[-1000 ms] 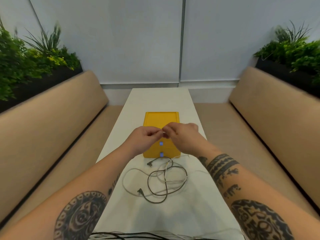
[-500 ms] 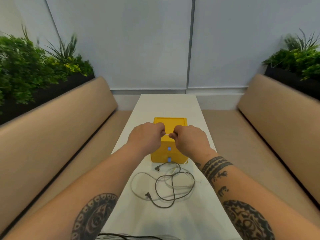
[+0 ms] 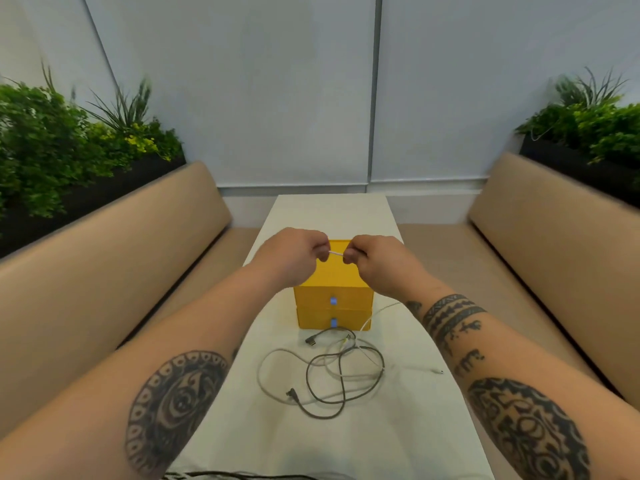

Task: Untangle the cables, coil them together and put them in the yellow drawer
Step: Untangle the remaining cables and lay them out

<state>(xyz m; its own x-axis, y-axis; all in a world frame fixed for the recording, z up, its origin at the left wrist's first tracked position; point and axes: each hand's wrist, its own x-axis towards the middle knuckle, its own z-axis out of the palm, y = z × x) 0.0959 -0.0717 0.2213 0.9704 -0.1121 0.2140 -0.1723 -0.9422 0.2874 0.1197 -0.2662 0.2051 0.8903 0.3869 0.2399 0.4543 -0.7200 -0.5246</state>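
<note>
Where they had been touching a second before, in the head view my left hand (image 3: 294, 258) and right hand (image 3: 377, 261) had drawn slightly apart. Each pinched the thin white cable (image 3: 335, 253), leaving a short taut stretch between them above the yellow two-drawer plastic box (image 3: 332, 299). I judged one strand was coming free, with the untangling barely begun. The loose knot of dark grey and white cables (image 3: 329, 372) lay on the white tabletop (image 3: 398, 427) just in front of the box, both drawers closed.

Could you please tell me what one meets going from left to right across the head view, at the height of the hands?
left bench → left hand → white cable pinched between both hands → right hand → right bench
</note>
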